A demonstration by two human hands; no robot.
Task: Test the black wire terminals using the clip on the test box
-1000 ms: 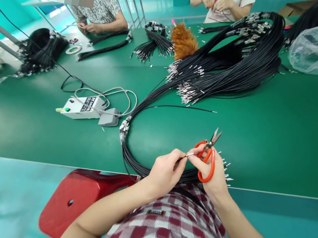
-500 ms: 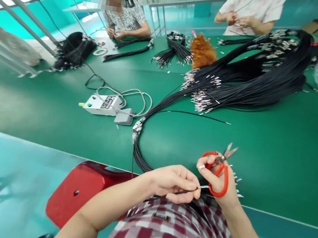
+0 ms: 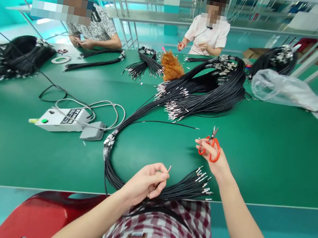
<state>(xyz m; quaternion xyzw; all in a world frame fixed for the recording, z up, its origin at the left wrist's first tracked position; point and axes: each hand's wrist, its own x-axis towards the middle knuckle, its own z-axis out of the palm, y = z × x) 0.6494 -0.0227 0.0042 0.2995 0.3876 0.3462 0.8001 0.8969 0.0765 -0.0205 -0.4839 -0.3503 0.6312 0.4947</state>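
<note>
My left hand (image 3: 151, 180) pinches a black cable near its end, and the light-coloured tip (image 3: 169, 169) sticks up past the fingers. Out to the right, my right hand (image 3: 213, 153) holds red-handled scissors (image 3: 211, 144), fingers through the loops and blades pointing away from me. Its fingertips are raised above the green table. Between the hands, at the front edge, lies the fanned end of a bundle of black cables (image 3: 186, 183) with white tips. That bundle curves left, past a cluster of white connectors (image 3: 110, 140), and back to the large pile.
A large pile of black cables (image 3: 213, 91) lies mid-table beside an orange fluffy thing (image 3: 172, 67). Left stands a white box (image 3: 63, 119) with a green button and grey cord. A plastic bag (image 3: 284, 89) lies right. Two people sit opposite. A red stool (image 3: 40, 217) is at lower left.
My hands have moved apart: the right hand with the scissors has gone forward, away from the cable tip in my left hand. The view has shifted, showing more of the table's right side.
</note>
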